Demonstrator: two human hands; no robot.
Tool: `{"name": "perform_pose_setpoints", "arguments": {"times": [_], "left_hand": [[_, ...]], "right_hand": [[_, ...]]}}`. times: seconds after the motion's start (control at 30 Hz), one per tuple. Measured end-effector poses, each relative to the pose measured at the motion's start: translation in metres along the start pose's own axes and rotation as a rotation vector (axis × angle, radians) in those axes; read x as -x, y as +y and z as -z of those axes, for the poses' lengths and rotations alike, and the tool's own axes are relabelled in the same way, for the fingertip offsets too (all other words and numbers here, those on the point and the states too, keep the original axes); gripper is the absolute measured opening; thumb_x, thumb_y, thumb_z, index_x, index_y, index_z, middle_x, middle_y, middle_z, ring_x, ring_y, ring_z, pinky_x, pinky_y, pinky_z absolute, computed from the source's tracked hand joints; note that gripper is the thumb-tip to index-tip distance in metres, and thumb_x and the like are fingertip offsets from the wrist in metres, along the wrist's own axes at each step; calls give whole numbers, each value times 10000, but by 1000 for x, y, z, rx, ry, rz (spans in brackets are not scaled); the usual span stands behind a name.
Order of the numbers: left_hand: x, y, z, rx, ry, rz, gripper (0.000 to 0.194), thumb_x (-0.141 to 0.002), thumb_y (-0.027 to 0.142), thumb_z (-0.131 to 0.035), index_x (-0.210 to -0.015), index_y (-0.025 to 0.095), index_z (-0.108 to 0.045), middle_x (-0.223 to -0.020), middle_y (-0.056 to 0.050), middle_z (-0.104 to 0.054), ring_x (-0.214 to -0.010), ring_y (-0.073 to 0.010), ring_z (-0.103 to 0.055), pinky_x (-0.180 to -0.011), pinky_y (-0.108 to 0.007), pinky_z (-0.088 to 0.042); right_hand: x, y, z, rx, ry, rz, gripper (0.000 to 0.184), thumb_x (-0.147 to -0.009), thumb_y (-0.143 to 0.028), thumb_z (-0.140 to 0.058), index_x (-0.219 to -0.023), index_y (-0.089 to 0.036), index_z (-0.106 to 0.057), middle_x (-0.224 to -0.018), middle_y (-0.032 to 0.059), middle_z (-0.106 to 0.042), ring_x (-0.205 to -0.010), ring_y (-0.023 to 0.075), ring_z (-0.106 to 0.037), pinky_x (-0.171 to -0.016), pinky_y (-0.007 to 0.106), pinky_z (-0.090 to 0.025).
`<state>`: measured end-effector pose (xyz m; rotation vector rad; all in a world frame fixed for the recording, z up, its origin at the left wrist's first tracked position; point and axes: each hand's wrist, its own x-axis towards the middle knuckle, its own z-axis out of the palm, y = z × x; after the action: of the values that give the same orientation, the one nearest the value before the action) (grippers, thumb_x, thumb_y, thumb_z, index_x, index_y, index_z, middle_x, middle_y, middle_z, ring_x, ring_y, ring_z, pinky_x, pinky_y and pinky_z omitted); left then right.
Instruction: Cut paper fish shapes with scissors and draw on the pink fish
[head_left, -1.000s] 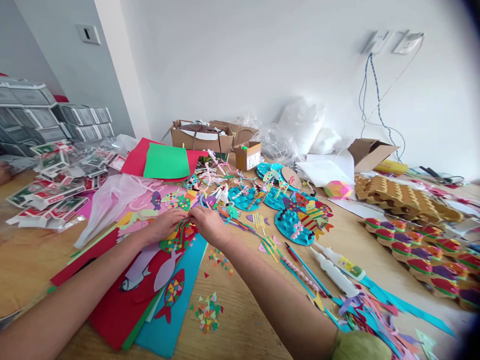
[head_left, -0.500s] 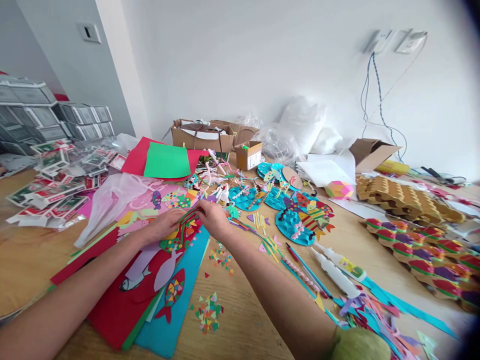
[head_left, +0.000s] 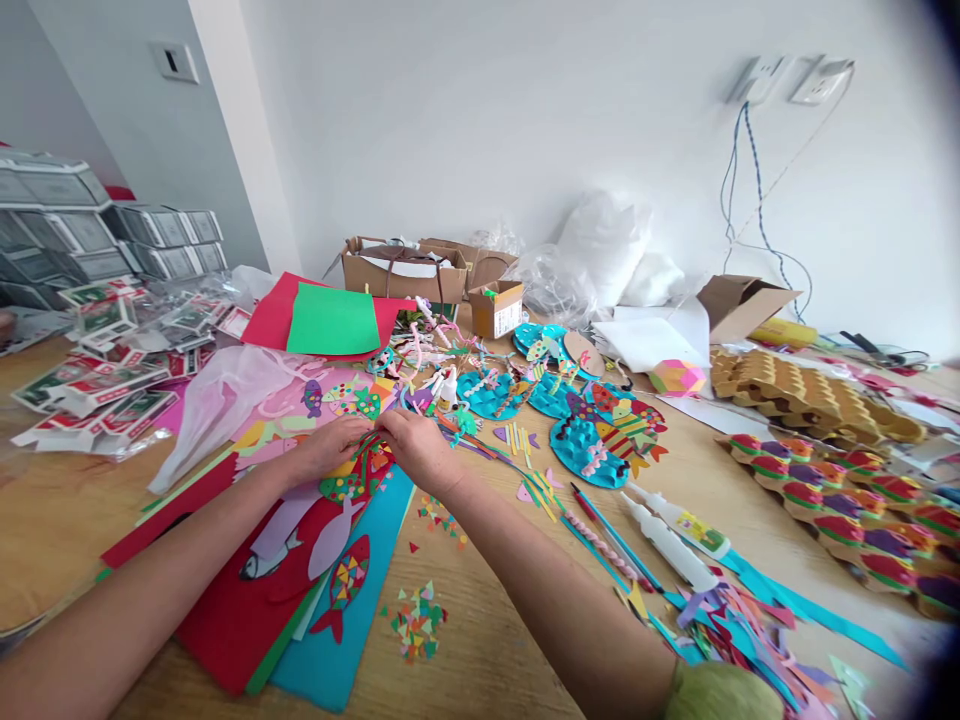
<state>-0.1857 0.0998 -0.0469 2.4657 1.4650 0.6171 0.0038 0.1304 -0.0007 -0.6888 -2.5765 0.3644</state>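
Observation:
My left hand (head_left: 339, 446) and my right hand (head_left: 420, 450) meet over the stack of coloured sheets, fingers closed and almost touching. Between them are thin green paper strips (head_left: 366, 446), pinched at the fingertips and partly covered. Just below lie paper fish with dots and coloured scraps. A plain purple paper fish (head_left: 335, 540) rests on the red sheet (head_left: 225, 620). Closer to me, a red fish covered in small triangles (head_left: 349, 582) lies on the blue sheet (head_left: 330, 680). Small paper triangles (head_left: 417, 622) are heaped on the wood beside it.
Blue discs with paper fish (head_left: 589, 452) lie right of my hands. Glue bottles (head_left: 667, 545), pencils and paper strips (head_left: 750, 640) are nearer my right arm. Painted egg trays (head_left: 840, 510) stand far right. Boxes (head_left: 405, 275) and plastic bags line the wall; flattened cartons (head_left: 105, 380) are left.
My right hand has shifted slightly left and down, closer to my left hand. The strips between the fingers are more bunched. The things on the table stay where they were.

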Motion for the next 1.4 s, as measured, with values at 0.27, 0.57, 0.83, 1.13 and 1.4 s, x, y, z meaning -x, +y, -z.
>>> {"name": "perform_pose_setpoints", "arguments": {"times": [0.27,0.57,0.83,1.13,1.4], "left_hand": [[2,-3,-2,-18,11,14,347,-746,65,-402,-994,188,-611,-1088,-69,-627,-1061,-215,-528,-944,-357,-397],[3,-7,2,-19,2,56,348,-726,60,-429,-983,187,-627,-1103,-85,-610,-1108,-240,-493,-966,-405,-383],[2,11,17,79,63,86,257,-764,132,-430,-892,214,-637,-994,-58,-633,-1059,-213,-513,-959,-374,-382],[-11,69,43,308,249,218,306,-843,363,-384,-929,160,-596,-918,-73,-651,-871,-232,-602,-779,-353,-481],[-35,186,37,823,-19,233,273,-789,425,-507,-937,207,-580,-850,-26,-658,-777,-192,-621,-638,-277,-498]], "right_hand": [[1,-9,30,-51,102,-30,130,-849,-137,-474,-899,-190,-581,-865,36,-628,-815,155,-575,-687,219,-393],[24,-4,84,-206,253,-164,105,-753,-98,-548,-791,-181,-600,-706,-13,-626,-654,120,-563,-600,203,-389],[58,12,103,-697,261,-404,17,-698,-207,-557,-698,-193,-547,-585,-38,-576,-488,111,-518,-469,226,-401],[85,10,109,-1073,251,-584,177,-587,-267,-663,-668,-174,-536,-569,-50,-576,-485,82,-531,-461,191,-403],[117,-8,116,-1025,203,-588,129,-611,-204,-639,-694,-165,-549,-526,-59,-566,-443,74,-511,-419,171,-355]]}}
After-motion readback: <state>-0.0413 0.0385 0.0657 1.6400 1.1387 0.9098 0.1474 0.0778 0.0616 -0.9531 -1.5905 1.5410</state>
